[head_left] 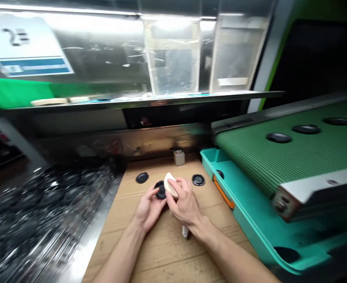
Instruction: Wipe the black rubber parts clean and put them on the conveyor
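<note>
My left hand (150, 208) is closed round the edge of a black round disc-shaped part (161, 190), held just above the cardboard. In my right hand (187, 202) is a white round sponge-like pad (170, 184), pinched between thumb and fingers and tilted against or right beside the black part; I cannot tell whether they touch. A second black disc (142, 178) lies on the cardboard to the left, and another black disc (198, 179) lies to the right. Beneath my right wrist a small whitish object (185, 232) shows, mostly hidden.
Cardboard (161, 255) covers the worktop. A small square bottle (179, 157) stands at its back. On the right are a teal tray (250, 220) and a green conveyor belt (315, 153) carrying several black discs. Clear trays of black parts (52, 196) fill the left. A metal shelf (167, 103) crosses ahead.
</note>
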Tool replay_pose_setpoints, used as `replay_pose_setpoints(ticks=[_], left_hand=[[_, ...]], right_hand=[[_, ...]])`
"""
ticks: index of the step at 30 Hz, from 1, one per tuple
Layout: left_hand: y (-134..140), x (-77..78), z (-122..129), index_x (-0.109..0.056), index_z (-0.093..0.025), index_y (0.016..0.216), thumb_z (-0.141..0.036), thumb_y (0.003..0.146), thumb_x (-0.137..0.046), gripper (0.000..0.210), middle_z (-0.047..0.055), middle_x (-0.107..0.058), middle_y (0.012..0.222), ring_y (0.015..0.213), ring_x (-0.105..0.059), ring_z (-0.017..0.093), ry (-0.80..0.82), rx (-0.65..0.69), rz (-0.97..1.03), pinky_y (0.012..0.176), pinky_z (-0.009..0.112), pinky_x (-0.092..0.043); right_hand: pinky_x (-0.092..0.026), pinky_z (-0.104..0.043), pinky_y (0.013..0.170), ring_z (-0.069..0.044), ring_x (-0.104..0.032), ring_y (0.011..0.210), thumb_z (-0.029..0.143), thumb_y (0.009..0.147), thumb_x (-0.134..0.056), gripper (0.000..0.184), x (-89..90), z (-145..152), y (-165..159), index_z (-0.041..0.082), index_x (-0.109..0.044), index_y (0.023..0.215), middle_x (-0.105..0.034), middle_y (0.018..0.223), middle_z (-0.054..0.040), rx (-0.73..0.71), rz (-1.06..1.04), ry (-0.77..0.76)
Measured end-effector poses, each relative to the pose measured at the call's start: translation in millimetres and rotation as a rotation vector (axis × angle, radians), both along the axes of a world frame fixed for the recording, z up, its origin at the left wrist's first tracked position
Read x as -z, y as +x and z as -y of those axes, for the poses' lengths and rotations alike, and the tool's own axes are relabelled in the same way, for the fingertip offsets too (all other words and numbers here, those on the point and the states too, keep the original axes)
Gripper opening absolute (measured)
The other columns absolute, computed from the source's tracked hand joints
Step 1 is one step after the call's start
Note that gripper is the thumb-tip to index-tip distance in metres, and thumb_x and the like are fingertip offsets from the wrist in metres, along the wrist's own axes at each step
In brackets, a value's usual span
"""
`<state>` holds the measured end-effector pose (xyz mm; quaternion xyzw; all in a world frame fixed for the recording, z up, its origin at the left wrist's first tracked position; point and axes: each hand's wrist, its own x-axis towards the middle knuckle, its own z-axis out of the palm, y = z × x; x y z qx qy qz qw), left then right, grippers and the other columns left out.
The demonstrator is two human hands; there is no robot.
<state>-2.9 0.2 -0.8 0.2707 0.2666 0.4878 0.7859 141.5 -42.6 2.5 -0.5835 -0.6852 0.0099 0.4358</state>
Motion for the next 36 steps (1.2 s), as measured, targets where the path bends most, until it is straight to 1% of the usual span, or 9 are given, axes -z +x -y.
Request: replay_pose_setpoints(ticks=[4,11,15,18,22,25,29,32,36], left_hand=[[-2.1,-4.8,1.2,-0.06,-0.014,0.107,-0.037,0.092,-0.045,0.031,0.016,-0.064,0.12,0.115,-0.061,0.029,-0.087,0.076,0.161,0.102,0.051,-0.046],[-7.2,11.4,-2.9,-0.059,-0.011,0.111,-0.03,0.095,-0.043,0.029,0.015,-0.065,0.12,0.114,-0.061,0.024,-0.136,0.033,0.248,0.105,0.04,-0.044],[-6.1,14.9,-4.7,-0.058,-0.013,0.116,-0.032,0.094,-0.045,0.032,0.013,-0.065,0.121,0.111,-0.063,0.023,-0.156,0.049,0.241,0.104,0.041,-0.045],[-5.3,16.7,-4.7,-0.06,-0.011,0.116,-0.031,0.095,-0.043,0.033,0.014,-0.066,0.118,0.11,-0.063,0.023,-0.119,0.048,0.233,0.104,0.038,-0.045],[-5.5,17.1,-5.3,-0.061,-0.012,0.116,-0.032,0.095,-0.042,0.034,0.013,-0.067,0.118,0.109,-0.063,0.023,-0.141,0.044,0.236,0.102,0.039,-0.046],[-5.6,16.5,-5.2,-0.061,-0.008,0.117,-0.03,0.096,-0.041,0.036,0.015,-0.068,0.114,0.107,-0.064,0.023,-0.129,0.036,0.239,0.101,0.038,-0.047],[-5.1,16.3,-4.0,-0.062,-0.008,0.116,-0.031,0.096,-0.041,0.037,0.015,-0.069,0.111,0.107,-0.064,0.024,-0.156,0.081,0.239,0.1,0.038,-0.047],[-5.2,16.6,-3.2,-0.062,-0.008,0.114,-0.028,0.096,-0.042,0.034,0.015,-0.069,0.11,0.107,-0.064,0.023,-0.129,0.031,0.223,0.1,0.037,-0.047],[-6.2,17.0,-4.1,-0.063,-0.008,0.113,-0.03,0.096,-0.042,0.035,0.016,-0.069,0.112,0.107,-0.064,0.024,-0.145,0.052,0.211,0.099,0.038,-0.048]], right_hand=[[-0.046,-0.038,0.087,-0.025,-0.048,0.103,0.028,0.09,-0.048,0.04,6.6,14.7,-31.8,0.026,-0.055,0.13,-0.051,0.121,-0.0109,-0.087,0.169,-0.066],[-0.047,-0.038,0.086,-0.025,-0.048,0.102,0.029,0.095,-0.042,0.038,1.7,1.7,-46.7,0.025,-0.056,0.13,-0.051,0.123,-0.0117,0.012,0.248,-0.089],[-0.046,-0.037,0.086,-0.025,-0.048,0.101,0.03,0.095,-0.042,0.037,4.0,0.9,-49.1,0.026,-0.056,0.129,-0.051,0.125,-0.0109,-0.051,0.286,-0.085],[-0.046,-0.037,0.085,-0.025,-0.049,0.099,0.03,0.095,-0.042,0.035,5.8,0.8,-48.3,0.025,-0.06,0.125,-0.054,0.118,-0.0119,0.051,0.242,-0.101],[-0.046,-0.035,0.083,-0.024,-0.05,0.099,0.03,0.094,-0.044,0.036,6.8,-1.1,-47.0,0.027,-0.058,0.128,-0.054,0.12,-0.0107,-0.047,0.266,-0.097],[-0.046,-0.035,0.082,-0.024,-0.051,0.098,0.03,0.094,-0.044,0.034,7.4,-2.3,-45.8,0.025,-0.061,0.123,-0.056,0.115,-0.0115,0.051,0.226,-0.11],[-0.046,-0.035,0.082,-0.024,-0.051,0.098,0.03,0.094,-0.045,0.036,6.6,-0.4,-44.8,0.027,-0.059,0.126,-0.054,0.12,-0.0107,-0.042,0.276,-0.089],[-0.046,-0.036,0.082,-0.025,-0.051,0.097,0.03,0.094,-0.044,0.034,4.1,1.8,-44.3,0.024,-0.061,0.123,-0.056,0.114,-0.0124,0.056,0.243,-0.098],[-0.046,-0.036,0.083,-0.024,-0.05,0.098,0.029,0.093,-0.045,0.035,2.3,4.4,-41.8,0.026,-0.059,0.126,-0.054,0.119,-0.0112,-0.062,0.287,-0.088]])
